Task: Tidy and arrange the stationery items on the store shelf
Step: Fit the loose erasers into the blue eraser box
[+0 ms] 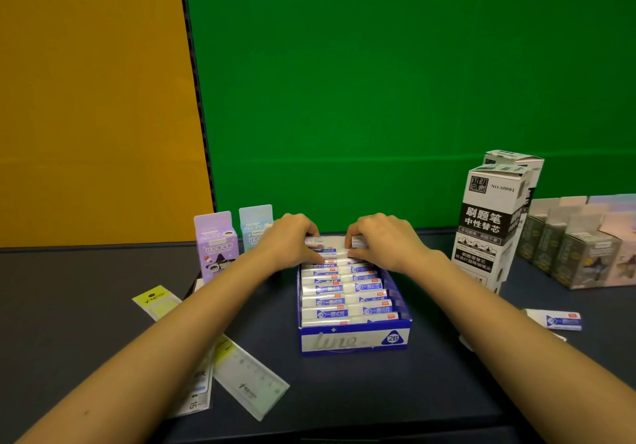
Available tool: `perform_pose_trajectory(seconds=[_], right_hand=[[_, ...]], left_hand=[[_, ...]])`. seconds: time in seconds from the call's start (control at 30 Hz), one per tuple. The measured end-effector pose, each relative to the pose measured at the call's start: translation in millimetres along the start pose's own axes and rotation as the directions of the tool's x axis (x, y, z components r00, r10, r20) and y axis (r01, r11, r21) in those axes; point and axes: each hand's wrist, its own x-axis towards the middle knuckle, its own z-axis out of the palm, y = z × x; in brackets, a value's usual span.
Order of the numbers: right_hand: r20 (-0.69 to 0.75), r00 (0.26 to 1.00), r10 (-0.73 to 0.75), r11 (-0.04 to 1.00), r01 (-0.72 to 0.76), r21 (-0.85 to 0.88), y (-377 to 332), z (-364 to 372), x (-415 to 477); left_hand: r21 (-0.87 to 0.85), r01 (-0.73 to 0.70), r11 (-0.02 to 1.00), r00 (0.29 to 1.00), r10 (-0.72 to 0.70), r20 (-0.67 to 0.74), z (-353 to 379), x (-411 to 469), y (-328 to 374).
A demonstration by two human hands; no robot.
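Both hands are working at the far end of the blue display box. The left hand has its fingers curled down over a small wrapped eraser with the thumb underneath. The right hand pinches a second eraser the same way, and the two pieces sit just apart between the fingertips. Nearer than the fingers, the other erasers lie in two neat rows that fill the box up to its printed front wall. From where I stand the last slots look tight, so the likely slip is pressing the pair in crooked. A tilted one could ride up on the row beneath the thumbs or nudge its neighbours out of line. A hard push at that far end might also slide the light box along the shelf. Well off to the right of the fingers a loose eraser lies flat, easy to forget, and off to their left, nearer than the wrist, the rulers lie askew
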Motion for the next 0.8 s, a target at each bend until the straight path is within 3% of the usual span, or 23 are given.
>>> perform_pose_trajectory(seconds=[0.33,0.5,0.63,0.8], right_hand=[[-0.013,1.0,-0.012,0.999,0.012,0.03,2,0,-5],[-0.036,0.999,0.022,0.982,-0.015,0.187,3,-7,-7],[0.112,0.994,-0.008,0.934,-0.033,0.356,-1,-11,-5],[0.234,0.96,-0.15,0.95,0.075,0.302,-2,-13,-7]], left_hand=[[0.078,-0.025,0.997,0.999,0.022,0.033,3,-2,3],[0.108,-0.072,0.992,0.997,0.075,-0.028,-3,-7,5],[0.066,-0.135,0.989,0.99,0.138,-0.039,-10,-17,8],[0.008,-0.101,0.995,0.991,0.1,0.086,-14,-25,5]])
